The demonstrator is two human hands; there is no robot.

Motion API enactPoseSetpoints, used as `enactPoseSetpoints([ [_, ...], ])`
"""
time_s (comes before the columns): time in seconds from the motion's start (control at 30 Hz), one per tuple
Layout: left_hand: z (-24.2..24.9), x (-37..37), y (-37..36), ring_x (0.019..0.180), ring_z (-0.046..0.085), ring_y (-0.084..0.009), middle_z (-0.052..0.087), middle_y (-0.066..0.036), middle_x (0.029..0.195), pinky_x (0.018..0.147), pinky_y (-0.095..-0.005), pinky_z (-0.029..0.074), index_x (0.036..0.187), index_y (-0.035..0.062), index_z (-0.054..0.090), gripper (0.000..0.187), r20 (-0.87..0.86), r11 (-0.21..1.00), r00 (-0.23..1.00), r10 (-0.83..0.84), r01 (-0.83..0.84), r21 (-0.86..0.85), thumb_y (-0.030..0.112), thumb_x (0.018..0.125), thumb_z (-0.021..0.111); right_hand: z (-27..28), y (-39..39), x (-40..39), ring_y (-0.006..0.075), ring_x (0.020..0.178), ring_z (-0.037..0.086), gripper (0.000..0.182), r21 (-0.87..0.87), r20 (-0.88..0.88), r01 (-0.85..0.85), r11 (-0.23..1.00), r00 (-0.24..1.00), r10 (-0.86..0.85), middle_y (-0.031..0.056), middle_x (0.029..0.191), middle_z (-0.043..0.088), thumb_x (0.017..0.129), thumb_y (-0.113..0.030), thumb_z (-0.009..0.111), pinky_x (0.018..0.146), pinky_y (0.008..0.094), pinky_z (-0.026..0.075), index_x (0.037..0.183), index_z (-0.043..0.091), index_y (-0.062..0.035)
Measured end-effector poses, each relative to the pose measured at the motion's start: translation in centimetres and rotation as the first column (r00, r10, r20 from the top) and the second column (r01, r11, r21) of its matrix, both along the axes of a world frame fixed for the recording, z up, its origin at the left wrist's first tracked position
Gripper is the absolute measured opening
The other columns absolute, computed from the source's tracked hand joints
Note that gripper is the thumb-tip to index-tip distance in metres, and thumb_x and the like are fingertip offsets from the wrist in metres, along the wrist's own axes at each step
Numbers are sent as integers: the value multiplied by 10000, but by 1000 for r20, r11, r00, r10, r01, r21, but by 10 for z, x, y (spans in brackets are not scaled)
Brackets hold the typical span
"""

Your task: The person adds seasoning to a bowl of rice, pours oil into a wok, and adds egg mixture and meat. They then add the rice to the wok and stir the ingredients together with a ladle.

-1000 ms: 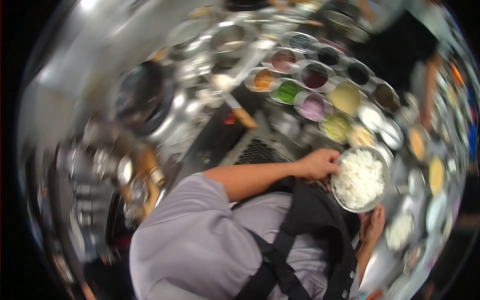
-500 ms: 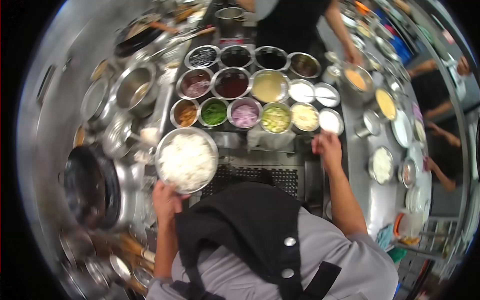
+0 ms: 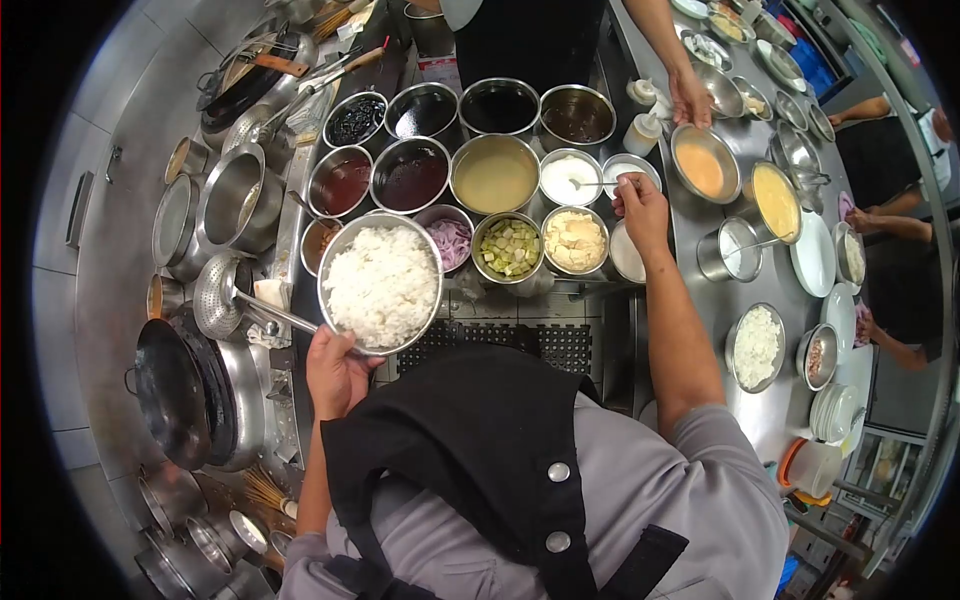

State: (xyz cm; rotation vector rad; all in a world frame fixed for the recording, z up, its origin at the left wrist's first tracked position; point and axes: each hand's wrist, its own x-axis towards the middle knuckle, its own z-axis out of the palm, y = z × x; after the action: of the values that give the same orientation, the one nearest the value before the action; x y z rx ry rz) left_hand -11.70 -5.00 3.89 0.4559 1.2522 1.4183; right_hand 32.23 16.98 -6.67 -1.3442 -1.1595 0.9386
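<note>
My left hand (image 3: 338, 372) grips the rim of a metal bowl of white rice (image 3: 385, 285), held tilted over the left front of the ingredient containers. It partly covers the front-row containers. My right hand (image 3: 640, 208) pinches the handle of a small spoon (image 3: 597, 184), whose tip rests in a container of white powder (image 3: 570, 178). Beneath that hand stands a tub of pale yellow, crumbly stuff (image 3: 575, 240). Beside it are chopped green vegetables (image 3: 509, 248) and sliced purple onion (image 3: 450, 241). A second white-filled container (image 3: 630, 172) is partly hidden behind my right fingers.
Dark sauces (image 3: 500, 106) and a yellowish liquid (image 3: 494, 174) fill larger pots behind. Across the counter, a co-worker's hand (image 3: 690, 98) touches a bowl of orange liquid (image 3: 704, 164). Woks (image 3: 172, 390) and a perforated ladle (image 3: 222, 296) lie on the left.
My right hand has moved up from the front-right white container to the spoon in the white powder. The rice bowl has shifted up over the front-row containers as the view moved.
</note>
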Motion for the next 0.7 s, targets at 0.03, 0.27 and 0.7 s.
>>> enactPoseSetpoints([
  [0.03, 2, 8, 6, 848, 728, -247, 689, -170, 1065, 619, -357, 652, 1054, 2, 548, 130, 3, 1000, 1000, -29, 29, 10, 10, 948, 473, 6, -4, 2, 75, 646, 610, 183, 18, 90, 23, 1000, 996, -25, 31, 798, 672, 1001, -181, 610, 574, 235, 499, 1021, 672, -10],
  [0.27, -9, 41, 36, 840, 720, -229, 692, -162, 1063, 605, -335, 639, 1053, 5, 558, 125, -34, 997, 996, -82, 81, -18, 29, 951, 491, -17, 1, 11, 106, 621, 604, 165, -87, -285, 12, 996, 958, -37, 44, 793, 648, 1018, -167, 575, 549, 245, 504, 1046, 634, -16],
  [0.7, -23, 69, 76, 830, 717, -254, 688, -164, 1041, 630, -370, 629, 1042, 5, 554, 105, -34, 993, 993, -111, 109, -49, 28, 960, 493, -31, 6, 38, 154, 607, 607, 140, -271, -525, 122, 955, 812, -253, 89, 794, 635, 998, -131, 545, 533, 271, 519, 1050, 591, -9],
])
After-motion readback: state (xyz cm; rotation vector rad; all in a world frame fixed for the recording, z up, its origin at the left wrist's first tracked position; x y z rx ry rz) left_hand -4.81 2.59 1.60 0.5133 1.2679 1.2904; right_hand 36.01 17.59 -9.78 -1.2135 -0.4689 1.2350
